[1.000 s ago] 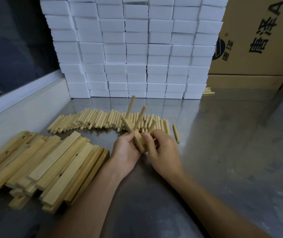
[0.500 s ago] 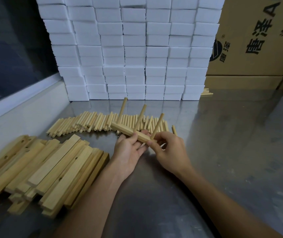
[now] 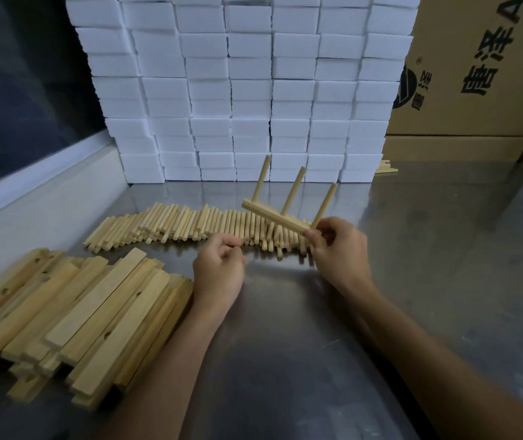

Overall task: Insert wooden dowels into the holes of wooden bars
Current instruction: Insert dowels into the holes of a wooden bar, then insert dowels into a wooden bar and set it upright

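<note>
Three dowels [image 3: 291,194] stand up from one wooden bar [image 3: 274,220], held above the table [image 3: 397,281] by its near end w/ the right hand [image 3: 338,249], fingers curled round it & the nearest dowel. Left hand [image 3: 219,268] is just beside, off the bar, fingers loosely curled, nothing in it. Under the bar, a long row of loose dowels [image 3: 177,223] lies across the table's middle; too many to count. Pile of bars [image 3: 88,315] sits at the left edge, drilled holes showing on a few. White blocks [image 3: 247,87] are stacked along the back edge. Back right corner: cardboard box [image 3: 482,65] w/ black print, "唐泽" & a letter "A" readable, plus a round logo.
</note>
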`<state>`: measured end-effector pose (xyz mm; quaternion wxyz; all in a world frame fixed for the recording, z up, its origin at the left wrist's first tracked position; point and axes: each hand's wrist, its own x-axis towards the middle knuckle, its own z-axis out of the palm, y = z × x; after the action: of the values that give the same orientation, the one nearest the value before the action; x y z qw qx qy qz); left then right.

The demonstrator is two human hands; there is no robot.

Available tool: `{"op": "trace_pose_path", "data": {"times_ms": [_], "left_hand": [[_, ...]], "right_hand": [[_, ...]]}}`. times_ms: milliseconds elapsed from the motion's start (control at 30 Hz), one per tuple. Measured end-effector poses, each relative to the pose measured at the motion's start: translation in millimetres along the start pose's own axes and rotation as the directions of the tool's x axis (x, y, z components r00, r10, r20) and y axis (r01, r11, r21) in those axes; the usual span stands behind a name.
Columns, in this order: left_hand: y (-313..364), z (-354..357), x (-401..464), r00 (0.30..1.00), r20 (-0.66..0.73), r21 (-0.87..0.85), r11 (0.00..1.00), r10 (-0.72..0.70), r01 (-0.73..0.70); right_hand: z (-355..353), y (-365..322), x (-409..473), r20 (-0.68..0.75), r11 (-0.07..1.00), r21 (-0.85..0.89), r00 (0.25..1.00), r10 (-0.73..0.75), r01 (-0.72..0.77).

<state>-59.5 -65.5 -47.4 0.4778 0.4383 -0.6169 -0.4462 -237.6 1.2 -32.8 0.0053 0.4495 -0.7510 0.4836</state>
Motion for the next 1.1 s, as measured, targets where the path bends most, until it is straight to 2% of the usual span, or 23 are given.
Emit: {"op": "trace_pose_path", "data": {"times_ms": [133,433,667,900,1100], "left_hand": [[-0.9,5.1,1.3,0.998,0.060,0.124,0.992,-0.004,-0.003],[0.6,10.3,5.0,0.998,-0.058,0.203,0.978,-0.037,0.048],[-1.8,13.2,6.7,0.997,-0.069,0.202,0.979,-0.025,0.038],[-6.2,16.4,6.3,0.997,-0.077,0.200,0.980,0.002,0.014],[-7.0,16.5,6.0,0.997,-0.076,0.201,0.980,0.010,0.006]], "right_hand": [[17.2,2.3,46.9,0.040,0.999,-0.049,0.999,0.004,-0.002],[105.0,-2.3,159.9,0.212,0.989,-0.146,0.977,0.025,0.006],[168.8,-4.7,190.5,0.237,0.977,-0.212,0.971,0.018,0.034],[190.3,-10.0,204.2,0.182,0.972,-0.236,0.983,0.033,0.011],[191.8,-16.5,200.6,0.277,0.962,-0.268,0.961,0.020,0.057]]}}
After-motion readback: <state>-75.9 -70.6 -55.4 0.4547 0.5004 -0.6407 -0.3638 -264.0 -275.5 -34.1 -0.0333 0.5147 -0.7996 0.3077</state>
